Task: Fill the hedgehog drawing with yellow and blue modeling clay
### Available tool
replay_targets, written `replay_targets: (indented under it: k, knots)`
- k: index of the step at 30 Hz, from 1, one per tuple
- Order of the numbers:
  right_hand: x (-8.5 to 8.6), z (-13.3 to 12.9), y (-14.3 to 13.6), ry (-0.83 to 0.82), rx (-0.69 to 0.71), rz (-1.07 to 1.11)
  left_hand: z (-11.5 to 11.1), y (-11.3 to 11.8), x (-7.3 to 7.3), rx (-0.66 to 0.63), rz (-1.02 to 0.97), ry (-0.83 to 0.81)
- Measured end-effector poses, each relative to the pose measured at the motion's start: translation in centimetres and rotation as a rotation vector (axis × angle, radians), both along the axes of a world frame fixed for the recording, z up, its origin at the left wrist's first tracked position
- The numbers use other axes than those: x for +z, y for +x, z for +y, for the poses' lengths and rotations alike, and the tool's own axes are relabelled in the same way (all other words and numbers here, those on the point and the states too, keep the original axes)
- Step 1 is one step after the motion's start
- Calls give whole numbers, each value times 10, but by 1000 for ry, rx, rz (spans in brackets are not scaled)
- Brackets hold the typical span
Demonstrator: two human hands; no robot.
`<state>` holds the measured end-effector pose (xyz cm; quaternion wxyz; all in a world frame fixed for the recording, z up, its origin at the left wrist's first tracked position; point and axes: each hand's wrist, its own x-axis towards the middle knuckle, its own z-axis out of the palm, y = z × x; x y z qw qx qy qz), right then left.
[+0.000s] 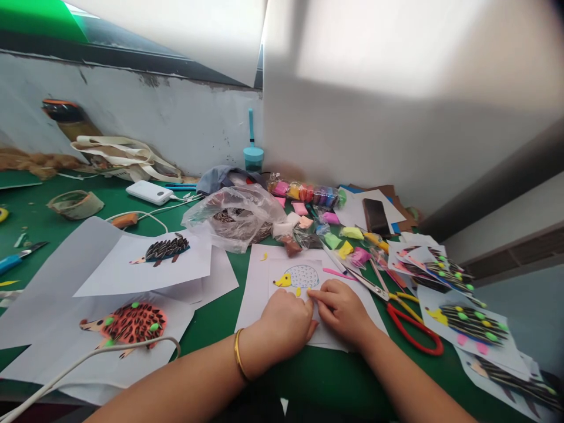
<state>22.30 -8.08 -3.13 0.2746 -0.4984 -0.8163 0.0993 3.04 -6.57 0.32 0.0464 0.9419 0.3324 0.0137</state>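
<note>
A white sheet [255, 294] lies on the green table, bearing a smaller paper with a blue-outlined hedgehog drawing [304, 275]. Its face [283, 280] is filled with yellow clay, and a small yellow clay foot [298, 291] sits below the body. My left hand [288, 323], with a gold bangle at the wrist, rests on the paper with its fingers curled. My right hand [341, 308] is beside it, its index fingertip at a small yellow piece under the drawing. Both sets of fingertips nearly meet; whether either hand grips anything is hidden.
Red-handled scissors [414, 332] lie right of the sheet. Clay packets [352, 233] and a plastic bag of seeds [238, 217] sit behind it. Finished hedgehog pictures [471, 323] are at the right, others [132, 323] at the left, under a white cable [83, 358].
</note>
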Motion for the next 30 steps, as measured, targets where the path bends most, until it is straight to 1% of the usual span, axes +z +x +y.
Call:
replay_targets:
  k: [5, 9, 12, 16, 22, 27, 30]
  knots:
    - [2, -1, 0, -13, 19, 18, -5, 4, -2, 1, 24, 11]
    - [4, -1, -1, -10, 11, 33, -11, 6, -4, 19, 25, -12]
    - [6, -2, 0, -13, -5, 60, -12, 7, -2, 23, 34, -20]
    - [7, -1, 1, 4, -63, 111, -11, 6, 1, 42, 51, -32]
    - [3, 2, 0, -11, -54, 32, -10, 7, 2, 54, 42, -42]
    - [2, 1, 0, -21, -62, 59, -10, 7, 5, 45, 61, -61]
    - [1, 2, 1, -30, -59, 32, -10, 7, 6, 52, 66, -68]
